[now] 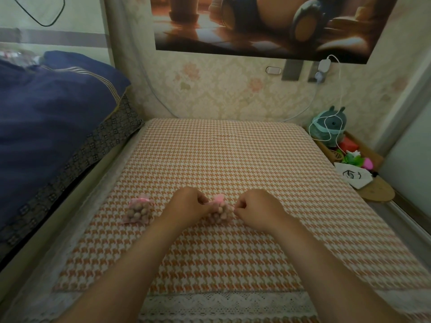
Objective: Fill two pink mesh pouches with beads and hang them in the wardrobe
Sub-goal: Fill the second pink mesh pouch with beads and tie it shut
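So, starting at the near edge of the table [233, 264] w/ its lace trim [221, 301]: both forearms reach in toward the middle. Left hand [186, 203] has its fingers curled, pinching the pink neck of a pouch [221, 209] that sits btwn the two hands, already stuffed w/ beads [224, 216]. Right hand [256, 208] is curled tight just beside that neck on the other side. It's prob pinching a ribbon end, but that's too thin to see, so can't tell if it holds anything. Imo the opposite-sides grip is for pulling the drawstring shut so nothing spills. Other pouch [138, 210] lies nearer the table's left edge, full & cinched, parked out of the way. Filling looks done, hanging isn't; no wardrobe in view. Further back: blue pillow [58, 113] off the left edge, plush toy [331, 127] past the far right corner w/ a white cable [339, 89] looped over it, poster [256, 24] on the wall.
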Available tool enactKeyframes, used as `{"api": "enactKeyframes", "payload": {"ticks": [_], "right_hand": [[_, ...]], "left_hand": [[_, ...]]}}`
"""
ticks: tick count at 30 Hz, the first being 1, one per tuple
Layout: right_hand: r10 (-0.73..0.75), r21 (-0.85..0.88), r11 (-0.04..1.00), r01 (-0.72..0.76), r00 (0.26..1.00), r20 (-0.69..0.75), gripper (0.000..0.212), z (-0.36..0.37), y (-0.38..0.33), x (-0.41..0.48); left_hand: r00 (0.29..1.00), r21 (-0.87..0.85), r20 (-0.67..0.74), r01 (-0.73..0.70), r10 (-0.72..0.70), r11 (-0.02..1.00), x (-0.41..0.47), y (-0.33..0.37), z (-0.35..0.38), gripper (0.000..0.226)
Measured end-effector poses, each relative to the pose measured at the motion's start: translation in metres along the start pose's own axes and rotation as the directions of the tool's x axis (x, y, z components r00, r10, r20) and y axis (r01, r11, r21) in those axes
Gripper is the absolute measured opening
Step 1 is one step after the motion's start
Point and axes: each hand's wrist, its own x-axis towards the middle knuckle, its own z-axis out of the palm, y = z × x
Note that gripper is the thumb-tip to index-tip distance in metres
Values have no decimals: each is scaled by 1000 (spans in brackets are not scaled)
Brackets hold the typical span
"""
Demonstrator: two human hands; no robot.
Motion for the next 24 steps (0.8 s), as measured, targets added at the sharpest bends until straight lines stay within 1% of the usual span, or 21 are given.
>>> {"api": "enactKeyframes", "payload": {"ticks": [2,5,7,10,12,15,18,21,23,24], "right_hand": [[-101,-78,992,94,992,-81,18,-3,-5,-5],[-273,-158,957,244,940,-205,20,-2,-11,-6],[-356,-153,933,327,904,-235,20,2,-14,-6],[-431,-136,902,410,878,-210,18,9,-16,-5],[-446,-121,895,430,868,-216,16,12,-16,-4],[-415,-105,910,402,878,-238,14,13,-17,-1],[-397,-95,918,385,883,-250,16,14,-17,1],[-360,-34,931,363,901,-243,13,16,-15,3],[-331,28,938,346,915,-230,11,18,-14,4],[-318,61,939,339,921,-226,10,18,-14,5]], "left_hand": [[1000,31,4,-2,2,1000,0,-1,1,43],[1000,33,14,-16,15,999,0,0,2,43],[999,13,21,-27,27,1000,-1,2,3,43],[998,10,28,-57,57,998,-3,1,2,47],[997,37,54,-63,61,997,-3,-1,-2,37],[995,102,84,-61,52,993,-2,-4,-8,23],[997,102,62,-54,48,993,0,-5,-12,23],[998,21,34,-55,55,998,2,-5,-11,28],[998,-113,-4,-55,55,992,1,-1,-8,25],[999,-219,-19,-52,49,974,0,3,-7,22]]}}
